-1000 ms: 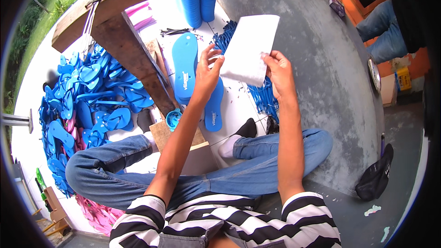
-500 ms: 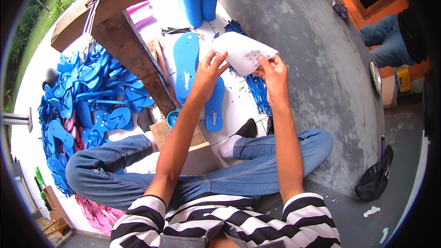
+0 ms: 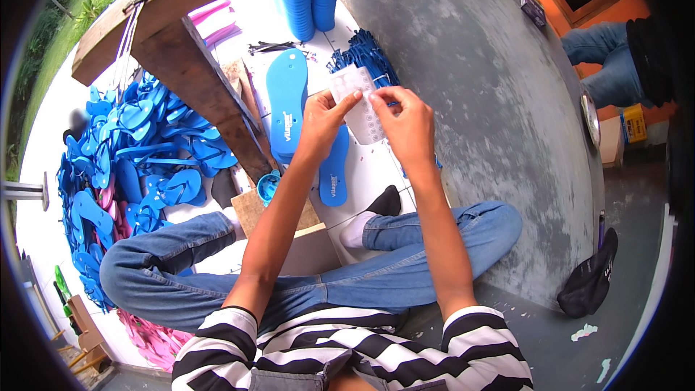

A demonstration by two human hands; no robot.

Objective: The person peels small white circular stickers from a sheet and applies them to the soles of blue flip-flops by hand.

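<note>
A white sheet dotted with rows of small round stickers (image 3: pixel 368 129) is pinched in my left hand (image 3: pixel 322 124), the thumb lying across its face. At the sheet's right edge my right hand (image 3: pixel 407 129) has thumb and forefinger closed together; whatever is between those fingertips is too small to make out. Beyond my left hand, a blue flip-flop sole (image 3: pixel 287 83) with white lettering and a round white spot near its far end lies flat. Another blue sole (image 3: pixel 334 182) is partly hidden under my left wrist.
Blue flip-flops (image 3: pixel 137 152) are heaped on the left, beside a wooden beam (image 3: pixel 195 65). Blue straps (image 3: pixel 373 54) lie behind the sheet, with stacked blue soles (image 3: pixel 295 0) farther back. Near my legs is a wooden block (image 3: pixel 297 221) with a small blue roll (image 3: pixel 268 187). A grey wall (image 3: pixel 478 101) rises right.
The sheet has turned from slanting sideways to hanging more upright, its sticker rows now facing me. My right hand has shifted left and let go of the far corner.
</note>
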